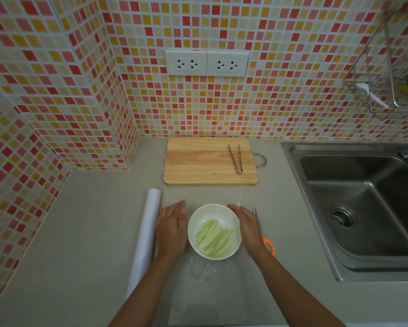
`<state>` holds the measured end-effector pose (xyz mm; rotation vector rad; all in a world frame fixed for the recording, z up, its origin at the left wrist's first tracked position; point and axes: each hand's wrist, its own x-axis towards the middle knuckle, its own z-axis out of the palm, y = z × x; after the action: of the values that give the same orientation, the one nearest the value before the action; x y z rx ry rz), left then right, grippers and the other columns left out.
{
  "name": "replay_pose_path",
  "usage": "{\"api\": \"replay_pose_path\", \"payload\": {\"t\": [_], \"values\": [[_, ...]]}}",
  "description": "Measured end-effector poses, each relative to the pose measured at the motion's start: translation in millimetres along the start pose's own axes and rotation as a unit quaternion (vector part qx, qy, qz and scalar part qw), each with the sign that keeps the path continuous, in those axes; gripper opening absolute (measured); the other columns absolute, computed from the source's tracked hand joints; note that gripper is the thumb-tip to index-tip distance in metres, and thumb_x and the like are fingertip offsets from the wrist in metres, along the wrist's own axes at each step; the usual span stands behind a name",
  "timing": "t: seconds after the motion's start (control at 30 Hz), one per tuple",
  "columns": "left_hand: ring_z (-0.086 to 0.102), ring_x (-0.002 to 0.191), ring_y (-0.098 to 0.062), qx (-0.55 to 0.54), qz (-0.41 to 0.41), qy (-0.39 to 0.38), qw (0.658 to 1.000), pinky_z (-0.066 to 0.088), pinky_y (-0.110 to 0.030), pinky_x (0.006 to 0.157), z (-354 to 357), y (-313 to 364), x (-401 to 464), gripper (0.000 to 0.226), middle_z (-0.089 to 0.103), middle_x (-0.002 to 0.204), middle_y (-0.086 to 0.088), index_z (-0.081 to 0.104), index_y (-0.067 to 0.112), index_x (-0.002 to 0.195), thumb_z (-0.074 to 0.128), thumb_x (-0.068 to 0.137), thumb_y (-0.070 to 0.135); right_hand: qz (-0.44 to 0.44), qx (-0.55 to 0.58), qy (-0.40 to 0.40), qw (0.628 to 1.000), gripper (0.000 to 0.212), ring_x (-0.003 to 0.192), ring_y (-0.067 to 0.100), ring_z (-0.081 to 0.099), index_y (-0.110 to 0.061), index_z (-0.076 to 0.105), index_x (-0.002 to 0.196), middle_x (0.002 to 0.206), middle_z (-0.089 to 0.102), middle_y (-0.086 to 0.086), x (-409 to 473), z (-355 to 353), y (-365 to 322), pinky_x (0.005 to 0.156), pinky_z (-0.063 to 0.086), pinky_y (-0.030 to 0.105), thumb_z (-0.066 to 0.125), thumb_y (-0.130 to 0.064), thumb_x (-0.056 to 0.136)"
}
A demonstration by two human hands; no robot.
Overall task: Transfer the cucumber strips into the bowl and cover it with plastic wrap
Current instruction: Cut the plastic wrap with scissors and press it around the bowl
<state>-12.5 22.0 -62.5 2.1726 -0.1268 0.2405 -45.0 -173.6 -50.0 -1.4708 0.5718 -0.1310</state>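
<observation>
Dim, even, warm light with soft shadows; wide-angle bending at the edges, slightly soft focus.

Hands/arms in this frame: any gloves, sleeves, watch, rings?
None visible. The left hand and right hand are bare, with no gloves, and both forearms are uncovered down to the frame edge, so no sleeves show. No watch, bracelet or ring can be made out.

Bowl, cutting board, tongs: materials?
Bowl: looks like glazed white ceramic, smooth and glossy; could be melamine. Cutting board: bare wood, matte, with visible grain bands. Tongs: thin grey metal, probably stainless steel, with a dull sheen.
</observation>
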Motion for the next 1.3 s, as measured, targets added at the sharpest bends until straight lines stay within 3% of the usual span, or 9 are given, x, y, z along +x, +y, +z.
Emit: {"api": "replay_pose_path", "payload": {"t": [0.13,0.23,0.3,0.4,0.53,0.6,0.7,0.97,1.3], "values": [[0.056,0.115,0.000,-0.229,-0.127,0.014,0.965,0.038,-0.005,0.095,13.6,23.9,-14.7,0.043,0.064,0.122,0.009,0.050,0.020,0.140,0.029,0.103,0.028,-0.021,0.027,-0.027,0.999,0.031,0.105,0.013,0.065,-0.003,0.070,0.108,0.110,0.072,0.006,10.7,-4.7,-16.6,0.093,0.046,0.023,0.044,-0.016,0.099],[0.057,0.107,0.006,-0.275,-0.185,0.003,0.943,0.038,0.003,0.083,28.3,31.9,-22.4,0.049,0.066,0.107,0.026,0.041,0.025,0.145,0.022,0.103,0.039,0.004,0.002,-0.124,0.992,0.028,0.096,0.013,0.067,-0.003,0.071,0.107,0.106,0.073,0.008,14.9,5.6,-23.2,0.078,0.051,0.014,0.048,-0.015,0.097],[0.058,0.106,0.006,-0.284,-0.190,0.001,0.940,0.039,0.002,0.081,33.1,31.1,-23.0,0.054,0.067,0.109,0.020,0.035,0.030,0.148,0.020,0.098,0.047,0.005,-0.050,-0.161,0.986,0.029,0.096,0.008,0.064,-0.004,0.069,0.114,0.111,0.070,0.004,17.0,8.6,-20.3,0.075,0.048,0.006,0.048,-0.016,0.098],[0.060,0.102,0.005,-0.268,-0.186,-0.036,0.945,0.042,-0.008,0.086,36.2,23.9,-14.8,0.055,0.069,0.110,0.008,0.036,0.032,0.147,0.019,0.097,0.049,0.011,-0.055,-0.161,0.985,0.031,0.099,0.011,0.062,-0.004,0.064,0.121,0.112,0.067,0.005,16.7,5.0,-13.5,0.074,0.048,0.005,0.044,-0.015,0.100],[0.061,0.106,-0.002,-0.236,-0.183,-0.133,0.945,0.043,-0.012,0.091,30.3,21.2,14.3,0.049,0.068,0.113,0.013,0.047,0.038,0.137,0.016,0.102,0.047,-0.016,-0.027,-0.068,0.997,0.027,0.092,0.013,0.065,-0.009,0.069,0.107,0.103,0.071,0.008,7.6,7.4,1.6,0.079,0.051,0.021,0.043,-0.011,0.100],[0.059,0.115,-0.011,-0.224,-0.182,-0.085,0.954,0.042,-0.028,0.102,25.3,17.9,23.8,0.050,0.066,0.121,0.004,0.060,0.025,0.129,0.021,0.103,0.044,-0.038,-0.017,-0.016,0.999,0.028,0.086,0.002,0.066,-0.014,0.071,0.100,0.097,0.073,0.001,1.6,10.5,9.1,0.076,0.051,0.015,0.043,-0.010,0.099],[0.063,0.102,-0.021,-0.171,-0.185,-0.007,0.968,0.048,-0.039,0.097,19.9,11.2,24.8,0.043,0.068,0.109,-0.008,0.068,0.013,0.109,0.032,0.103,0.037,-0.045,0.010,0.022,0.999,0.032,0.080,-0.005,0.066,-0.022,0.071,0.093,0.090,0.072,-0.006,-2.1,13.3,12.5,0.070,0.050,0.009,0.043,-0.008,0.099],[0.058,0.079,-0.026,-0.001,-0.205,-0.084,0.975,0.039,-0.032,0.069,27.6,5.3,13.3,0.054,0.063,0.079,-0.005,0.061,0.007,0.076,0.027,0.103,0.039,-0.042,0.004,0.023,0.999,0.030,0.084,0.000,0.066,-0.020,0.071,0.096,0.093,0.072,-0.005,-2.2,13.7,10.9,0.074,0.052,0.014,0.043,-0.009,0.099],[0.057,0.082,-0.028,0.053,-0.246,-0.163,0.954,0.039,-0.033,0.072,29.4,-5.2,24.7,0.068,0.063,0.083,-0.009,0.060,0.008,0.073,0.018,0.100,0.054,-0.054,0.004,0.013,0.998,0.032,0.084,0.001,0.066,-0.024,0.070,0.093,0.093,0.072,-0.004,-1.9,12.3,11.6,0.072,0.051,0.010,0.044,-0.007,0.098]]}}
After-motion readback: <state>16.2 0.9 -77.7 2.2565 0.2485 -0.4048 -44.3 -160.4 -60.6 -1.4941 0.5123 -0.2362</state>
